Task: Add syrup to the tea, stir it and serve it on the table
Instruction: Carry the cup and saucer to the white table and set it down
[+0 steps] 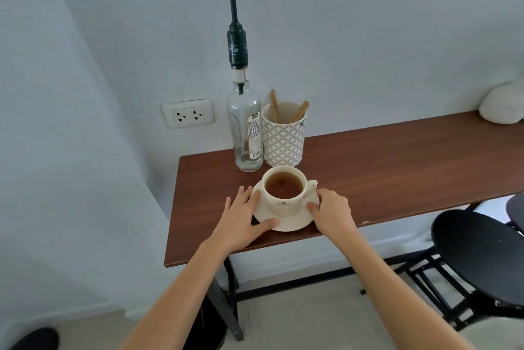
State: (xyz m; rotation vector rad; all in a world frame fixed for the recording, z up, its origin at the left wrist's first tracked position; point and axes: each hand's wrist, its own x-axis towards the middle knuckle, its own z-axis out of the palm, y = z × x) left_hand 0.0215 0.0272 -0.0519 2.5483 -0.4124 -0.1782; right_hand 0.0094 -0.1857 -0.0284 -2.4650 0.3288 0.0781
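A cream cup (283,202) full of brown tea stands on a cream saucer (295,223) near the front edge of the brown table (397,168). My left hand (243,216) rests on the saucer's left rim, thumb on its front edge and fingers spread. My right hand (331,212) grips the saucer's right rim, just below the cup's handle. Behind the cup stands a clear glass syrup bottle (245,128) with a tall black pump (234,9), its spout pointing left. Next to it, a patterned holder (283,140) contains wooden stir sticks (300,111).
The table stands against a white wall with a double socket (187,114) at the left. A black round stool (479,259) stands at the right, beside the table's black frame. A white soft object (502,106) lies at the table's far right end.
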